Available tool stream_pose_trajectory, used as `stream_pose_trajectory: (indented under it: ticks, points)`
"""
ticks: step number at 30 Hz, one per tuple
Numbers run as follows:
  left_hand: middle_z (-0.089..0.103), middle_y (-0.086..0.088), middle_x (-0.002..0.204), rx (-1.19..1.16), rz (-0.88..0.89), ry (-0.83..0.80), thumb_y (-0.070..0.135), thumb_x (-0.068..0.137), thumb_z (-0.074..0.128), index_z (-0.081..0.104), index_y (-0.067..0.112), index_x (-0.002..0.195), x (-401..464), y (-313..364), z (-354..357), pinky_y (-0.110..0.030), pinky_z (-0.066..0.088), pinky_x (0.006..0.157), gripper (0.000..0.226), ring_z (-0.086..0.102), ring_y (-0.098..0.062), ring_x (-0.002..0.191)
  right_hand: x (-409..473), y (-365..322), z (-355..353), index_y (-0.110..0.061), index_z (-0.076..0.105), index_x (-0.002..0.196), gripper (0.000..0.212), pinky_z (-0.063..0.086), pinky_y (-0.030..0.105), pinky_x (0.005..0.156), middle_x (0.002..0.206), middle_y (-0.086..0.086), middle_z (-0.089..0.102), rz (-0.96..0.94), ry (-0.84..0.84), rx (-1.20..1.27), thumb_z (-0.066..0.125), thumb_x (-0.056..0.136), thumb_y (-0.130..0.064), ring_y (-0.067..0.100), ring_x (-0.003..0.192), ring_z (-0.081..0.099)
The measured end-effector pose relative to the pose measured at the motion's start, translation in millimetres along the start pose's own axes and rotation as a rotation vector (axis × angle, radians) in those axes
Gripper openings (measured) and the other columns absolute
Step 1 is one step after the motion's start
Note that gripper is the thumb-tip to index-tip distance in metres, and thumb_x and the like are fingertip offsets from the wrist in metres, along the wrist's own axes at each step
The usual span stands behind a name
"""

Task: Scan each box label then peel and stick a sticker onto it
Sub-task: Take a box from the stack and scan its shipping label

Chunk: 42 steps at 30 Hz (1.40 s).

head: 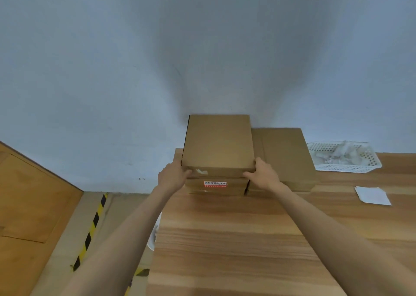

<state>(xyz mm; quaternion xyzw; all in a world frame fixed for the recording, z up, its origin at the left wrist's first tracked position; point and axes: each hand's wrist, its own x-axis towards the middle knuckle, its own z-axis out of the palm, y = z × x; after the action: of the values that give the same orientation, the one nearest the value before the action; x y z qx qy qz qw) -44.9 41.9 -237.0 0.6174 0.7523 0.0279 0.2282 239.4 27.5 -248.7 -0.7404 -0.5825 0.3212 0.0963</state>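
Head view, left to right: a floor (67, 217) with a yellow-and-black striped tape line (92, 230) runs beside the left edge of a wooden table (225, 239). On the table's far left corner, against the wall (202, 36), stands a stack of brown cardboard boxes (216, 187). The left hand (172, 176) grips the near left corner of the top box (218, 142), fingers curled round its edge. A white scrap of label (201, 172) sits on that box's front face, and the box just below carries a red-and-white sticker (215, 183). The right hand (263, 173) grips the top box's near right corner, thumb on the front face. Just beside the stack to the right lies a lower stack of cardboard (286, 158). Further right, near the far edge, a white plastic basket (344, 167) holds clear wrapping. Nearer, toward the right edge, lies a small pile of white sheets (372, 196).
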Motion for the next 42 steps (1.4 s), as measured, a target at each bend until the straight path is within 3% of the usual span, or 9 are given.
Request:
stream_pose_trajectory:
  ticks: [6, 13, 17, 20, 25, 29, 34, 39, 42]
  points:
    - [0.069, 0.004, 0.104, -0.153, 0.108, 0.061, 0.044, 0.093, 0.066, 0.063, 0.017, 0.109, 2, 0, -28, -0.032, 0.042, 0.073, 0.031, 0.062, -0.020, 0.094, -4, -9, -17, -0.012, 0.061, 0.109, 0.048, 0.054, 0.046, 0.087, 0.104, 0.001, 0.067, -0.067, 0.127, 0.221, 0.074, 0.083, -0.051, 0.023, 0.099, 0.062]
    - [0.071, 0.009, 0.089, -0.428, 0.202, 0.233, 0.052, 0.091, 0.064, 0.068, 0.021, 0.097, 3, 7, -70, -0.031, 0.047, 0.068, 0.032, 0.067, -0.016, 0.087, -11, -40, -51, -0.018, 0.067, 0.110, 0.052, 0.056, 0.035, 0.085, 0.101, -0.005, 0.069, -0.179, 0.311, 0.519, 0.070, 0.080, -0.061, 0.017, 0.095, 0.066]
    - [0.066, 0.012, 0.095, -0.615, 0.239, 0.349, 0.045, 0.093, 0.066, 0.067, 0.019, 0.121, -1, 25, -89, -0.024, 0.047, 0.075, 0.038, 0.065, -0.015, 0.093, -15, -57, -70, -0.020, 0.060, 0.131, 0.068, 0.055, 0.031, 0.091, 0.115, -0.007, 0.066, -0.257, 0.294, 0.549, 0.069, 0.081, -0.065, 0.010, 0.103, 0.063]
    - [0.066, 0.007, 0.110, -0.675, 0.307, 0.372, 0.045, 0.091, 0.071, 0.064, 0.017, 0.127, -3, 32, -96, -0.014, 0.044, 0.076, 0.046, 0.063, -0.011, 0.098, -18, -61, -83, -0.026, 0.062, 0.127, 0.061, 0.056, 0.026, 0.081, 0.117, -0.003, 0.064, -0.303, 0.300, 0.543, 0.072, 0.079, -0.062, 0.010, 0.099, 0.064]
    - [0.056, 0.004, 0.119, -0.729, 0.350, 0.311, 0.051, 0.088, 0.072, 0.057, 0.033, 0.127, -7, 37, -95, -0.012, 0.042, 0.076, 0.045, 0.055, 0.001, 0.097, -25, -64, -97, -0.021, 0.057, 0.134, 0.062, 0.047, 0.025, 0.078, 0.120, 0.002, 0.056, -0.263, 0.399, 0.479, 0.069, 0.086, -0.058, 0.018, 0.104, 0.058]
    - [0.052, 0.007, 0.130, -0.738, 0.352, 0.217, 0.050, 0.087, 0.074, 0.048, 0.034, 0.141, -7, 35, -85, -0.016, 0.046, 0.080, 0.062, 0.057, -0.007, 0.108, -28, -60, -93, -0.016, 0.056, 0.136, 0.064, 0.040, 0.019, 0.070, 0.123, 0.005, 0.055, -0.208, 0.402, 0.485, 0.065, 0.089, -0.059, 0.017, 0.102, 0.055]
    - [0.051, 0.007, 0.141, -0.951, 0.384, 0.047, 0.041, 0.087, 0.077, 0.032, 0.038, 0.149, -6, 36, -77, -0.023, 0.052, 0.087, 0.077, 0.055, -0.017, 0.126, -30, -51, -84, -0.020, 0.046, 0.145, 0.074, 0.044, 0.028, 0.090, 0.139, 0.002, 0.053, -0.190, 0.326, 0.580, 0.059, 0.089, -0.066, 0.017, 0.119, 0.054]
    - [0.034, 0.005, 0.160, -0.820, 0.403, 0.001, 0.044, 0.080, 0.083, 0.016, 0.045, 0.156, -1, 31, -87, -0.034, 0.055, 0.095, 0.101, 0.055, -0.019, 0.123, -33, -51, -86, -0.023, 0.037, 0.151, 0.077, 0.048, 0.032, 0.097, 0.145, 0.001, 0.051, -0.217, 0.269, 0.653, 0.063, 0.089, -0.061, 0.019, 0.126, 0.053]
    - [0.040, 0.006, 0.152, -0.784, 0.411, -0.092, 0.041, 0.078, 0.084, 0.014, 0.044, 0.159, 2, 26, -97, -0.024, 0.060, 0.076, 0.107, 0.062, -0.008, 0.106, -34, -57, -94, -0.031, 0.042, 0.148, 0.079, 0.052, 0.037, 0.099, 0.140, -0.004, 0.055, -0.256, 0.290, 0.665, 0.065, 0.082, -0.069, 0.014, 0.120, 0.056]
